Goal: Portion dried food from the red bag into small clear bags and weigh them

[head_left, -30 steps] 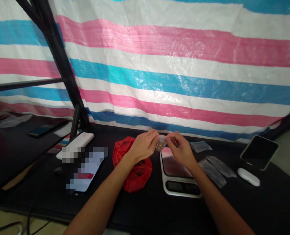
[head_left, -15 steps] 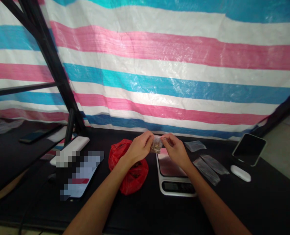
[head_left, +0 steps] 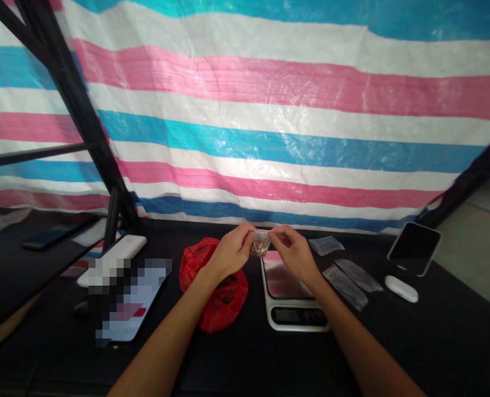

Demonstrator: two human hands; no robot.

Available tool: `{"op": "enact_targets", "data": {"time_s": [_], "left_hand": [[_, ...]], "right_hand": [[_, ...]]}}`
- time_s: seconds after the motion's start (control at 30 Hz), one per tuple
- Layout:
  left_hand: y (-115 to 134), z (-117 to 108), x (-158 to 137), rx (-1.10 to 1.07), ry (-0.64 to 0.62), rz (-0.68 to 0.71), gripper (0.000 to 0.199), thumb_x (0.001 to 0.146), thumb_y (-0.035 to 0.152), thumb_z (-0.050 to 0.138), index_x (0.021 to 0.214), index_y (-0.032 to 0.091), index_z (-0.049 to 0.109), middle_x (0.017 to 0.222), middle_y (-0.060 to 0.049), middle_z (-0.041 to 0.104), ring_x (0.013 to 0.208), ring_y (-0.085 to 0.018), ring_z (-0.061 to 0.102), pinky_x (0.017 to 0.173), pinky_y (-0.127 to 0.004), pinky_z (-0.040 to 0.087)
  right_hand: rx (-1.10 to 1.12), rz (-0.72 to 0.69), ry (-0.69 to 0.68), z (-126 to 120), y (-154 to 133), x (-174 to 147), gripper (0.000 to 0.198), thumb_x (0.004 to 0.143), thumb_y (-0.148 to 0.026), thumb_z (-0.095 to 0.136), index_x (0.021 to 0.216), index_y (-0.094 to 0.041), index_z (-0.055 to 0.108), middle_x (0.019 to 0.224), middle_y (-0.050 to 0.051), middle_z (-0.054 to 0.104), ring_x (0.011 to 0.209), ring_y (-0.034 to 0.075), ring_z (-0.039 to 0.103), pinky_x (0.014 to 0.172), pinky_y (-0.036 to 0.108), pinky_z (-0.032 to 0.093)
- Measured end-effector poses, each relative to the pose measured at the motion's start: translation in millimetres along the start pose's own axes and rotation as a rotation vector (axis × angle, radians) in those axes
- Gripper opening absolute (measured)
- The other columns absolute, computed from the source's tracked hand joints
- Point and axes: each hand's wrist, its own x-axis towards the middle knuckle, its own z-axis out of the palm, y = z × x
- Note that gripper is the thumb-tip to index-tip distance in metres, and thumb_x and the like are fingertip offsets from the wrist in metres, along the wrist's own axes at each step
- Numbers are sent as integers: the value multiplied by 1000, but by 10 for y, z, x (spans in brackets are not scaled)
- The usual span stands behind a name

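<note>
A small clear plastic bag (head_left: 260, 244) with brownish-gold bits in its lower part hangs between my hands. My left hand (head_left: 235, 248) pinches its upper left corner, and the fingers of my right hand (head_left: 291, 248) are closed on the upper right corner. Beneath and in front of the right hand sits a white kitchen scale (head_left: 284, 275) with a shiny metal plate, partly covered by my right forearm. An opened red plastic bag (head_left: 224, 311) with dark brown contents lies under my left wrist. Whether the small bag's top is sealed I cannot tell.
Several flat clear bags (head_left: 346, 286) lie right of the scale. Beyond them are a white oval case (head_left: 400, 289) and a propped phone (head_left: 414, 248). On the left lie a phone with a lit screen (head_left: 139, 311) and a white power bank (head_left: 131, 248). A striped sheet (head_left: 269, 132) hangs behind.
Both hands still pinch the small bag's top corners; its contents look slightly shifted. The whole view has moved a little, with table items appearing farther left.
</note>
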Motion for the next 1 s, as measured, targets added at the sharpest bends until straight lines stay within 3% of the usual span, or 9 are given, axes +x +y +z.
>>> {"op": "enact_targets", "data": {"time_s": [0.2,0.37,0.5,0.67,0.73,0.8,0.9,1.0], "left_hand": [[24,38,-13,0,17,32,23,102,29,40,95,20,60,87,-3,66,80,-17,62,76,-29,46],[52,60,-16,-13,15,43,18,100,30,46,100,21,61,90,-3,68,80,-17,63,74,-28,48],[71,68,-13,-24,61,36,18,100,33,48,97,21,61,87,-2,67,77,-15,63,72,-27,48],[91,77,-12,37,26,91,21,100,34,49,97,21,65,92,-3,71,84,-16,65,78,-28,50],[88,60,-7,74,72,90,19,98,30,52,93,21,68,93,-3,73,88,-18,67,83,-30,51],[67,24,9,98,185,14,17,95,25,55,88,22,70,92,-3,76,89,-19,69,85,-32,52],[-17,-45,63,5,372,-214,17,93,28,58,89,22,73,89,-2,78,81,-19,71,77,-31,54],[-158,-82,125,-147,412,-410,18,91,31,61,94,19,72,84,-4,78,72,-18,73,68,-28,56]], "right_hand": [[-43,-70,-3,12,-57,-5,28,89,-50,62,88,-23,65,76,0,60,59,14,46,55,28,38],[-99,-97,-11,8,-87,-16,18,90,-39,61,84,-22,65,73,-1,56,60,14,46,57,28,38],[-101,-140,-14,17,-55,-23,15,89,-36,63,90,-22,68,81,0,61,63,13,47,59,28,39],[-174,-171,-17,40,-47,-40,13,88,-35,66,86,-23,69,80,0,63,63,14,48,60,28,39],[-200,-190,-16,25,-61,-28,13,90,-34,64,87,-23,70,81,1,65,65,15,49,61,29,40],[-222,-218,8,-41,-63,11,16,93,-34,60,94,-23,71,86,3,66,67,16,52,64,29,43],[-340,-251,145,-283,-1,108,25,96,-35,53,110,-22,70,94,6,67,72,18,56,73,33,48],[-617,-187,236,-657,158,185,29,93,-27,51,112,-18,70,100,10,70,79,22,60,84,39,49]]}}
